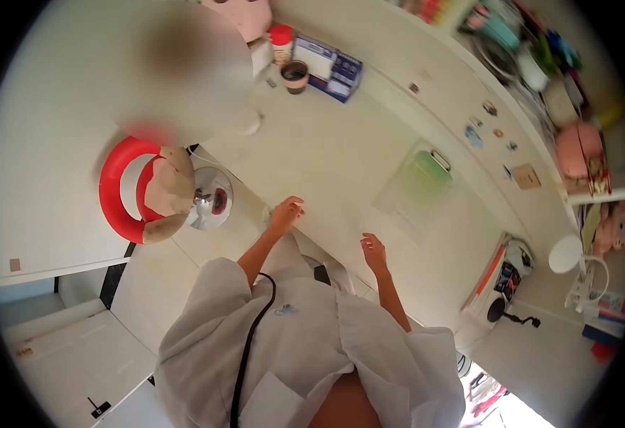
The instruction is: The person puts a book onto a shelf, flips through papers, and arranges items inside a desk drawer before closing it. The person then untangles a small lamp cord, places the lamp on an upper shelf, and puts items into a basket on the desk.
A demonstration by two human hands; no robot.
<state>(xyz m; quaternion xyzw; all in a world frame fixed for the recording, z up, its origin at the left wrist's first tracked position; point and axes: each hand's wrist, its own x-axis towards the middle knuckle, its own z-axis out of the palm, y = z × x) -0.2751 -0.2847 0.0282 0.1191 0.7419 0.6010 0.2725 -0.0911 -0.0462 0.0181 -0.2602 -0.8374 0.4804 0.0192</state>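
My left hand (287, 212) is raised near the front edge of the pale desk (312, 157), its fingers loosely curled and apart, holding nothing. To its right, my right hand (373, 250) hovers at the same edge with slightly bent fingers and nothing in them. Beyond my right hand a clear clipboard with a green part (427, 171) lies on the desk. A red ring-shaped seat back (122, 187) with a cushion (168, 187) stands left of my left hand, beside a round chrome base (212, 202).
At the back of the desk are a cup (295, 76), a red-capped bottle (282, 44) and a desk calendar (329, 64). A box with a black dial (500, 292) stands at the right. Shelves hold a pink bag (578, 150). A black cord (250, 342) hangs over my clothes.
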